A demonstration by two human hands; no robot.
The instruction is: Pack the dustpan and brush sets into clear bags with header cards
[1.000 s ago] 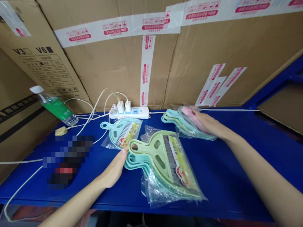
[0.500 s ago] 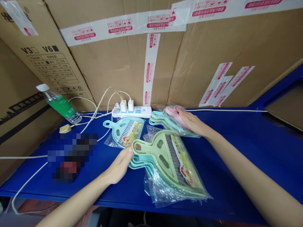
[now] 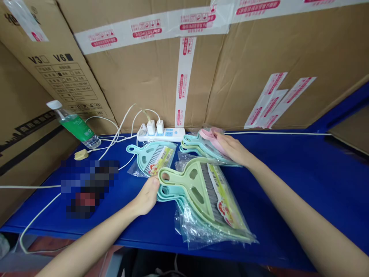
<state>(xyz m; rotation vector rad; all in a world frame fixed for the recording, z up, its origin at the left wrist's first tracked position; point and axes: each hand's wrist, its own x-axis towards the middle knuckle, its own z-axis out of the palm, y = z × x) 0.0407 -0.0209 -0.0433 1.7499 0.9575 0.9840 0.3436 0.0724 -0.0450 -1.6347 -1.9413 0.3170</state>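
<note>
My left hand [image 3: 148,195] pinches the handle end of a pale green dustpan [image 3: 193,181], which is bagged in clear plastic with a grey-bristled brush and a printed card. Blue dustpans [image 3: 172,193] lie under it, their handles beside my fingers. Farther back, my right hand [image 3: 235,148] is closed over a pink dustpan [image 3: 208,134], fingertips partly hidden. Beneath the pink one lies a stack of blue and green dustpans [image 3: 193,141]. To the left, a single bagged blue dustpan [image 3: 142,154] with its brush rests flat.
A white power strip [image 3: 175,132] with plugged chargers stands against the cardboard wall [image 3: 144,77]. White cables run left past a tilted water bottle [image 3: 76,127] and a beige plug [image 3: 81,154]. A blurred dark object [image 3: 95,188] lies on the blue tabletop [image 3: 276,231].
The view has shifted slightly. Both hands keep their places on the dustpans, and the stacks look almost the same.
</note>
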